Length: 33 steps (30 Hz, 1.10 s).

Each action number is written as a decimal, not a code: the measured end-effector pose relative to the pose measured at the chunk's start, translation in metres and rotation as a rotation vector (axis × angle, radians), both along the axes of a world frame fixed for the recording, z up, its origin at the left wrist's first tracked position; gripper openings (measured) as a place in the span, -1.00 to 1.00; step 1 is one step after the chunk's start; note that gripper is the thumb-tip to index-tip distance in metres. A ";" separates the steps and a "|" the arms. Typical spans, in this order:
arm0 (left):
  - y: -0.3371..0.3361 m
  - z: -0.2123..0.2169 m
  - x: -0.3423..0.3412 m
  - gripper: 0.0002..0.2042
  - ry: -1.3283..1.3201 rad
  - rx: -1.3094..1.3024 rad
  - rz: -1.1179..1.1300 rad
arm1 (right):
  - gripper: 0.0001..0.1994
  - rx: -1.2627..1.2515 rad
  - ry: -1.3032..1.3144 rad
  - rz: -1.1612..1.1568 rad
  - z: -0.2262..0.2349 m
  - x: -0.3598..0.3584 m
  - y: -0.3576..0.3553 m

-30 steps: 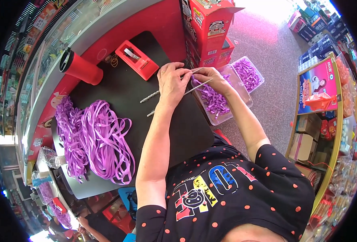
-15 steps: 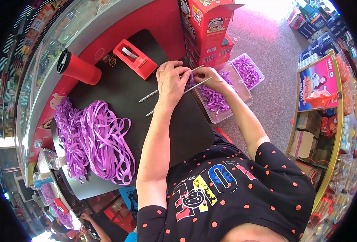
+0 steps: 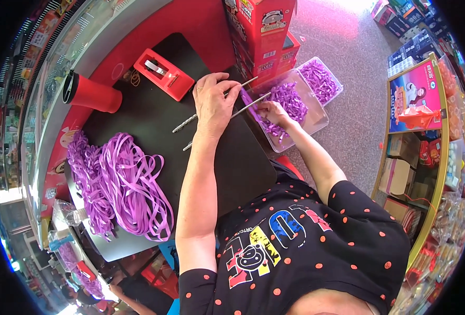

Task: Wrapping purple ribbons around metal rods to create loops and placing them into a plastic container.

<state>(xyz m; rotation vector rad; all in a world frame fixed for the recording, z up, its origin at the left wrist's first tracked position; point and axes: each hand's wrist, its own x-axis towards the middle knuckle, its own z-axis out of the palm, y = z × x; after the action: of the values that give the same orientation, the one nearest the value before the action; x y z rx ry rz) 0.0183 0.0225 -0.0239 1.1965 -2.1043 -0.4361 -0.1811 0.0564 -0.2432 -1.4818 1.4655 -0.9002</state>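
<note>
Two thin metal rods (image 3: 251, 104) with spiral-looking ends cross the dark table under my left hand (image 3: 214, 102). Its thumb and forefinger are closed on the upper rod; how it meets the lower one is hidden. A short purple ribbon (image 3: 247, 98) runs from the rods toward my right hand (image 3: 273, 113), whose fingers are pinched on it above the near clear box (image 3: 319, 128). Folded purple ribbon pieces (image 3: 290, 102) fill part of that box. At the left lies a big bundle of loose purple ribbon (image 3: 133, 184).
A red tape dispenser (image 3: 164, 75) and a red tumbler (image 3: 98, 94) stand on the dark table (image 3: 238, 173). Behind the boxes rises a tall red carton (image 3: 259, 37). A second clear box (image 3: 338, 89) holds more purple pieces. Shelves line the right side.
My right hand has moved away from my left, down and toward the box, with the ribbon now stretched between them. The view has shifted slightly.
</note>
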 end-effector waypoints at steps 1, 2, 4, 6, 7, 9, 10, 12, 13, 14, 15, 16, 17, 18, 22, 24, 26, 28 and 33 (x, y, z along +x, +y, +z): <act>0.000 -0.001 0.002 -0.85 -0.002 0.001 0.006 | -0.74 0.107 0.145 -0.036 -0.005 0.001 0.004; 0.000 0.000 0.001 -0.85 -0.004 0.007 0.000 | -0.74 0.113 0.142 -0.042 -0.021 -0.002 0.006; 0.000 0.002 -0.004 -0.85 0.000 0.007 -0.005 | -0.73 0.002 0.315 0.008 -0.065 -0.011 0.008; 0.000 0.001 -0.004 -0.85 -0.001 0.012 -0.004 | -0.75 0.061 0.258 0.007 -0.083 -0.012 0.021; 0.000 0.003 -0.009 -0.85 0.005 0.011 -0.019 | -0.76 0.084 0.232 0.007 -0.100 -0.021 0.029; 0.000 0.003 -0.005 -0.85 -0.003 0.010 -0.008 | -0.82 0.060 0.054 -0.003 -0.096 -0.014 0.050; 0.001 0.001 0.002 -0.85 -0.010 0.016 0.009 | -0.82 0.066 0.047 0.014 -0.102 -0.006 0.056; 0.000 0.003 0.000 -0.85 -0.008 0.009 0.002 | -0.81 0.159 0.064 0.050 -0.103 -0.007 0.070; -0.002 0.001 0.004 -0.85 -0.014 0.012 0.013 | -0.78 0.284 0.007 -0.006 -0.087 -0.004 0.081; -0.001 0.002 0.001 -0.85 -0.012 0.016 0.003 | -0.78 0.289 0.007 -0.014 -0.082 -0.006 0.083; -0.001 0.002 -0.002 -0.85 -0.010 0.018 -0.006 | -0.79 0.219 0.007 -0.072 -0.077 -0.009 0.084; -0.001 0.002 -0.003 -0.85 -0.009 0.022 -0.013 | -0.79 0.149 0.007 -0.130 -0.072 -0.010 0.084; 0.000 0.005 -0.008 -0.86 -0.009 0.014 -0.020 | -0.77 0.045 0.024 -0.239 -0.071 -0.015 0.081; 0.000 0.005 -0.005 -0.86 -0.016 0.008 -0.006 | -0.77 0.046 0.021 -0.237 -0.057 -0.012 0.072; 0.000 0.004 -0.003 -0.86 -0.018 0.009 -0.001 | -0.76 -0.261 -0.072 -0.505 0.010 -0.018 0.023; 0.001 0.003 -0.002 -0.85 -0.036 -0.006 -0.003 | -0.75 -0.369 -0.031 -0.550 0.045 -0.017 0.003; 0.000 0.003 -0.001 -0.84 -0.050 -0.022 -0.005 | -0.74 -0.272 -0.346 -0.352 0.088 -0.013 -0.012; 0.001 0.003 -0.002 -0.84 -0.049 -0.022 -0.010 | -0.73 -0.377 -0.135 -0.203 0.115 -0.011 -0.025; 0.000 0.002 -0.001 -0.86 -0.021 -0.004 -0.002 | -0.69 -0.087 0.511 0.242 0.150 -0.020 -0.026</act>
<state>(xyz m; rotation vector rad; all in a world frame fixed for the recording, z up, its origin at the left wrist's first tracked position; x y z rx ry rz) 0.0168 0.0222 -0.0219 1.2020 -2.1228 -0.4221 -0.2013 0.0307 -0.0933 -2.0060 1.5636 -0.4581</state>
